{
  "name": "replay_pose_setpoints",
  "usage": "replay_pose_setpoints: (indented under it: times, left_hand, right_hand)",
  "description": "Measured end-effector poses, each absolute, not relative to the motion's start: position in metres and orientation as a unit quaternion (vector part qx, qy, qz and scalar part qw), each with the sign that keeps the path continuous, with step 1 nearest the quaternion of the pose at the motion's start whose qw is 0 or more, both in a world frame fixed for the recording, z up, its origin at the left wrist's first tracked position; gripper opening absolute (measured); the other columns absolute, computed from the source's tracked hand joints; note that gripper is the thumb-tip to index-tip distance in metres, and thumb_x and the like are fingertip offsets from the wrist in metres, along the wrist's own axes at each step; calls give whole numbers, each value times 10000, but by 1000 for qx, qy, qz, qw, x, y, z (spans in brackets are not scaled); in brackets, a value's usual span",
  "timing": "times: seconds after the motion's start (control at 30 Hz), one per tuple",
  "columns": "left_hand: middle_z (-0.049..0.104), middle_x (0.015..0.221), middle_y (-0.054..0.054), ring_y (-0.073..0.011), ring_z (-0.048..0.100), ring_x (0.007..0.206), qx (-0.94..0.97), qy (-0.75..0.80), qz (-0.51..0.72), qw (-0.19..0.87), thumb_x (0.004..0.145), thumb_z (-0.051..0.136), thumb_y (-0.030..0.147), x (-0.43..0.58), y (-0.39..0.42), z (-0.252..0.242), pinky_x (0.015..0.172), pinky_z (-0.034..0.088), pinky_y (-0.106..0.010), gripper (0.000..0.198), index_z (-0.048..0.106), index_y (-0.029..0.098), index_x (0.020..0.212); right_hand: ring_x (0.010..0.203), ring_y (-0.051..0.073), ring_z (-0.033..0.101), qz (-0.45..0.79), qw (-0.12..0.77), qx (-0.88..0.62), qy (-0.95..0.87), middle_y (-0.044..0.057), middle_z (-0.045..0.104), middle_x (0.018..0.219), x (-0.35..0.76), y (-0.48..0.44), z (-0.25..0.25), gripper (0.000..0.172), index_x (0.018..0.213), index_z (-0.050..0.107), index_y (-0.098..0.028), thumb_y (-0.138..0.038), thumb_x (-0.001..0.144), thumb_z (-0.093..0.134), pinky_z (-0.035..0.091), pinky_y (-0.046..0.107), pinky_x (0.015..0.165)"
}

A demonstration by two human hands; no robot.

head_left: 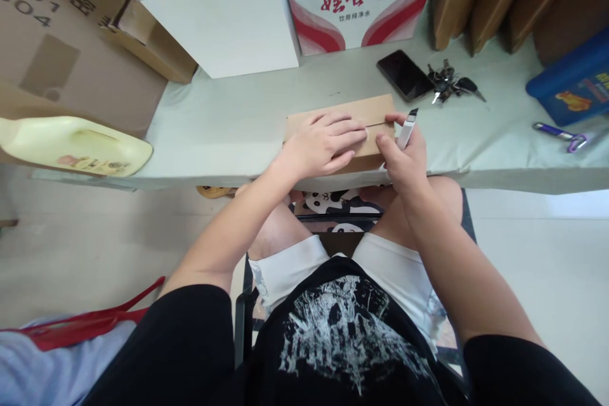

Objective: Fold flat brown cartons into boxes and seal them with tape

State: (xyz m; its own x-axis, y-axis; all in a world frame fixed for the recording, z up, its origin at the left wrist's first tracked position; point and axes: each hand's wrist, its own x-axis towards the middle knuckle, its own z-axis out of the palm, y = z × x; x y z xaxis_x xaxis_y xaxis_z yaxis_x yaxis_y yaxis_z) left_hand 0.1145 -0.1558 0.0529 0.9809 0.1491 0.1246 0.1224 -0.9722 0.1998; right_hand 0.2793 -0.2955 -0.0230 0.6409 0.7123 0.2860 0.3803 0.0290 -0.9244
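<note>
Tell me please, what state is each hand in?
Left hand: open, resting on the brown rectangular cardboard box.
Right hand: holding the slim white, black-bladed cutter.

Cardboard box [364, 111] partly covered by hands [325, 143], blue container [571, 90] cut off at right

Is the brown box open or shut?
Shut: the cardboard box has its top flaps flat, meeting at a seam, partly under the left hand. I can't tell whether it's taped.
</note>
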Motion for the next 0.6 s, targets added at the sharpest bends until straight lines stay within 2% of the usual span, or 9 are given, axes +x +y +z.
replay_pose_setpoints:
  times: [0.17, 0.37, 0.43, 0.5, 0.53, 0.6]
  left_hand:
    - [569, 1593, -61, -323, 472, 1510, 993, 78, 43, 84, 993, 564, 395, 116, -156, 56, 1230, 332, -501, 510, 598, 295, 1492]
    - [402, 1710, -67, -358, 338, 1592, 995, 67, -14, 68, 901, 722, 458, 110, -158, 59, 1308, 211, -534, 787, 424, 306, 1614]
    - [372, 1726, -61, -358, 314, 1604, 995, 73, -22, 64, 893, 730, 467, 109, -159, 60, 1316, 185, -542, 820, 398, 312, 1627]
    - [368, 1727, -60, -351, 316, 1604, 995, 79, -22, 63, 894, 729, 463, 108, -160, 60, 1318, 182, -543, 809, 406, 315, 1622]
    - [376, 1724, -62, -349, 325, 1600, 995, 80, -20, 64, 895, 729, 457, 109, -160, 60, 1316, 187, -544, 798, 418, 315, 1616]
    - [403, 1709, -71, -349, 350, 1587, 994, 80, -13, 68, 895, 730, 447, 109, -160, 60, 1307, 206, -550, 775, 444, 315, 1603]
  right_hand:
    - [1231, 332, 650, 145, 590, -684, -405, 97, 681, 1177, 280, -295, -22, 375, 1221, 594, -275, -491, 919, 650, 617, 543, 960]
    - [1234, 331, 646, 178, 612, -668, -384, 108, 665, 1270, 277, -295, -21, 396, 1222, 597, -266, -499, 907, 655, 611, 556, 970]
    - [1226, 329, 645, 186, 616, -668, -375, 105, 663, 1279, 277, -294, -22, 426, 1226, 602, -272, -525, 890, 670, 625, 532, 930]
    - [1128, 308, 679, 202, 622, -665, -360, 100, 658, 1290, 280, -295, -24, 463, 1241, 599, -282, -550, 873, 682, 644, 474, 818]
    - [1017, 281, 702, 217, 631, -660, -344, 96, 657, 1290, 283, -296, -25, 470, 1246, 593, -289, -568, 874, 665, 638, 429, 714]
    - [736, 202, 676, 260, 664, -637, -293, 83, 664, 1219, 289, -304, -27, 451, 1238, 583, -299, -599, 900, 569, 533, 331, 474]
